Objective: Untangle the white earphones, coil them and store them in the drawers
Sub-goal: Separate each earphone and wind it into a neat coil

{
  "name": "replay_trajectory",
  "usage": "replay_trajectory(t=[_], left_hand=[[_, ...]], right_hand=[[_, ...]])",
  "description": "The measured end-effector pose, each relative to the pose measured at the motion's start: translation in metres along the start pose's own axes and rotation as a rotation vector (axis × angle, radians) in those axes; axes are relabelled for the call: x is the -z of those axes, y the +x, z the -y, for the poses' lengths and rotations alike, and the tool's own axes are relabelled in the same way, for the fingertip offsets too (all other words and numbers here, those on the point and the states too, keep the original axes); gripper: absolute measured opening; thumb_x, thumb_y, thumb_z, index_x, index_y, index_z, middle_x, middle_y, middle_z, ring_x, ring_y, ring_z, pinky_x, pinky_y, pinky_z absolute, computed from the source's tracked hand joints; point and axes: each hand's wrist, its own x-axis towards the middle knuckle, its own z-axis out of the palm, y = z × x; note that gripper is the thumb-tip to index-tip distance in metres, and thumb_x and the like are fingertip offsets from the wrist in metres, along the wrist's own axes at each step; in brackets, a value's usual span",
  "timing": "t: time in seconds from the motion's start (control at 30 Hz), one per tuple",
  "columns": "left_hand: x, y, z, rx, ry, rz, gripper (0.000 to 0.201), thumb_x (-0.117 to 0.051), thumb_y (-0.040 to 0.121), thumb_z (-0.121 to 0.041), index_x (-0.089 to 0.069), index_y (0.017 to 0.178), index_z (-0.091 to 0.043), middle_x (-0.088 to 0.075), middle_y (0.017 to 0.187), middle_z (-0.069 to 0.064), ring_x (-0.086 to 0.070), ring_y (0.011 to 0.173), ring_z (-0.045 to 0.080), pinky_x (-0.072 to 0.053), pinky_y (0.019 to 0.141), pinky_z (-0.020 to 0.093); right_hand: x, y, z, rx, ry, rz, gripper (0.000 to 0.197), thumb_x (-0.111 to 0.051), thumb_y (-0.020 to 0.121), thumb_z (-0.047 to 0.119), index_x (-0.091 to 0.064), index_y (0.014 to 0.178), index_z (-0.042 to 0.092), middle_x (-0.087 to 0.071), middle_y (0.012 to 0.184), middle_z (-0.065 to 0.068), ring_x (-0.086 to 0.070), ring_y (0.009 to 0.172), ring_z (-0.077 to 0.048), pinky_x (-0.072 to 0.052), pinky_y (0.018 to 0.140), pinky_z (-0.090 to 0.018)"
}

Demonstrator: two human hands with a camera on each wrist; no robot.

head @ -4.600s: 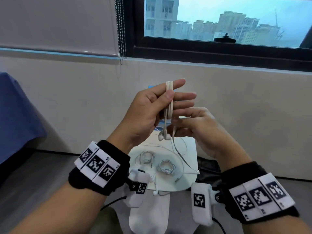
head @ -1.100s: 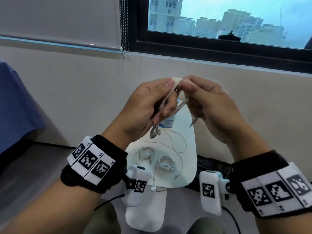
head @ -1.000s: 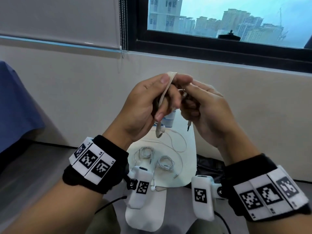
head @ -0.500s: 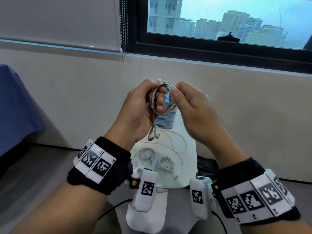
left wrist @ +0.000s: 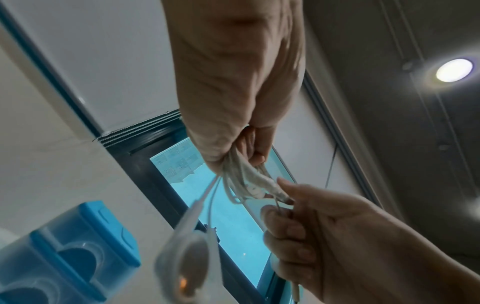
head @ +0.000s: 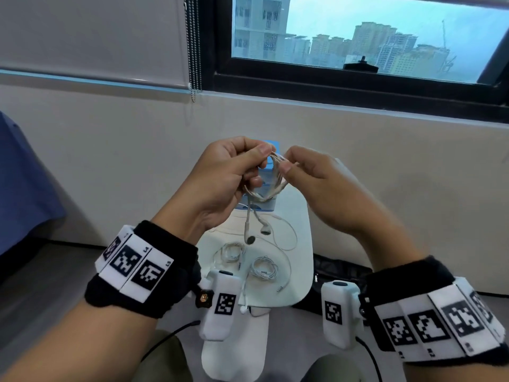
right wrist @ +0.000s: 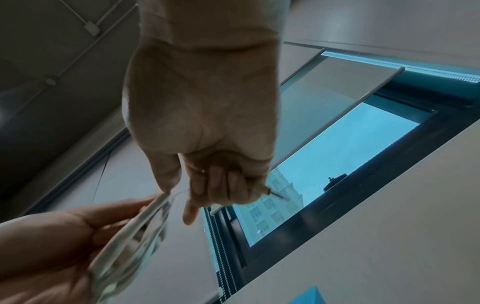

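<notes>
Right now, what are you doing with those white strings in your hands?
Those are earphones. The left hand pinches a coil of white earphone cable in the air, and the right hand pinches the same coil from the other side, with the plug end tucked in its fingers. Two earbuds dangle below. Two more coiled earphones lie on the white table, in front of a blue drawer box. This coil is not stored yet.

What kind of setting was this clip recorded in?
Probably an upper-floor office or apartment room in a city: a dark-framed window looks out on high-rise blocks, a roller blind hangs beside it, and a small white table stands against the wall.
</notes>
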Motion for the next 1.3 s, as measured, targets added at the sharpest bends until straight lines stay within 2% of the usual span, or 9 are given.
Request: replay_trajectory(t=[0.17, 0.23, 0.33, 0.43, 0.57, 0.7, 0.8, 1.07, 1.3], left_hand=[[-0.001, 0.002, -0.005, -0.042, 0.207, 0.028, 0.011, -0.066, 0.099, -0.015, -0.073, 0.097, -0.007, -0.060, 0.067, -0.005, -0.043, 0.050, 0.003, -0.038, 0.051, 0.016], [-0.004, 0.001, -0.007, -0.046, 0.202, 0.052, 0.011, -0.065, 0.099, -0.015, -0.073, 0.096, -0.008, -0.060, 0.067, -0.005, -0.044, 0.050, 0.002, -0.038, 0.052, 0.016], [-0.011, 0.000, -0.009, -0.053, 0.166, 0.112, 0.013, -0.062, 0.101, -0.014, -0.073, 0.095, -0.007, -0.059, 0.067, -0.003, -0.040, 0.054, 0.006, -0.035, 0.052, 0.017], [-0.015, 0.001, -0.009, -0.079, 0.123, 0.122, 0.013, -0.062, 0.101, -0.013, -0.072, 0.096, -0.007, -0.060, 0.067, -0.002, -0.039, 0.054, 0.007, -0.034, 0.051, 0.017], [-0.016, 0.001, -0.012, -0.105, 0.107, 0.092, 0.012, -0.060, 0.101, -0.010, -0.069, 0.100, -0.002, -0.062, 0.067, -0.001, -0.045, 0.051, 0.006, -0.036, 0.049, 0.016], [-0.016, 0.001, -0.007, -0.154, 0.193, 0.053, 0.010, -0.061, 0.102, -0.012, -0.066, 0.094, -0.008, -0.067, 0.074, 0.000, -0.058, 0.057, 0.009, -0.048, 0.057, 0.021], [-0.016, 0.002, -0.003, -0.181, 0.232, 0.020, 0.012, -0.060, 0.103, -0.014, -0.065, 0.097, -0.005, -0.069, 0.079, -0.002, -0.063, 0.065, 0.014, -0.056, 0.066, 0.028], [-0.016, 0.006, 0.009, -0.230, 0.392, 0.006, 0.013, -0.063, 0.102, -0.022, -0.067, 0.096, -0.011, -0.073, 0.101, 0.009, -0.072, 0.088, 0.023, -0.060, 0.081, 0.046], [-0.015, 0.006, 0.010, -0.260, 0.465, -0.008, 0.008, -0.061, 0.102, -0.022, -0.067, 0.099, -0.018, -0.074, 0.096, 0.002, -0.073, 0.090, 0.021, -0.061, 0.083, 0.053]], right_hand=[[0.025, -0.005, -0.010, -0.005, 0.081, 0.085, 0.015, -0.053, 0.104, 0.029, -0.062, 0.094, 0.022, -0.061, 0.069, 0.004, -0.056, 0.065, -0.018, -0.049, 0.063, -0.043], [0.029, -0.003, -0.011, 0.058, 0.007, 0.061, 0.013, -0.058, 0.101, 0.027, -0.065, 0.091, 0.024, -0.065, 0.080, 0.001, -0.062, 0.079, -0.023, -0.054, 0.075, -0.049], [0.024, 0.004, -0.008, 0.097, -0.072, -0.072, 0.009, -0.068, 0.094, 0.027, -0.076, 0.091, 0.025, -0.062, 0.095, 0.002, -0.061, 0.085, -0.018, -0.050, 0.075, -0.037], [0.014, 0.010, -0.002, 0.083, 0.283, -0.087, 0.008, -0.072, 0.091, 0.010, -0.078, 0.093, 0.005, -0.071, 0.088, -0.018, -0.065, 0.076, -0.031, -0.054, 0.073, -0.048], [0.008, 0.011, -0.005, -0.086, 0.795, -0.023, 0.022, -0.078, 0.072, 0.011, -0.076, 0.091, 0.001, -0.074, 0.084, -0.020, -0.070, 0.077, -0.026, -0.059, 0.072, -0.031], [0.006, 0.013, -0.003, -0.207, 0.993, -0.035, 0.033, -0.060, 0.087, -0.009, -0.071, 0.116, 0.002, -0.074, 0.089, -0.023, -0.074, 0.075, -0.030, -0.062, 0.074, -0.035], [0.006, 0.012, -0.003, -0.252, 1.064, 0.001, 0.041, -0.048, 0.092, -0.001, -0.065, 0.128, 0.005, -0.070, 0.095, -0.025, -0.069, 0.078, -0.031, -0.055, 0.082, -0.040], [0.006, 0.007, -0.004, -0.305, 1.068, 0.106, 0.060, -0.073, 0.074, 0.007, -0.061, 0.132, 0.005, -0.067, 0.086, -0.005, -0.059, 0.072, -0.014, -0.040, 0.071, -0.029], [0.007, 0.006, -0.003, -0.195, 0.779, 0.083, 0.054, -0.070, 0.083, -0.013, -0.058, 0.129, 0.011, -0.070, 0.093, -0.018, -0.069, 0.085, -0.025, -0.052, 0.081, -0.035]])
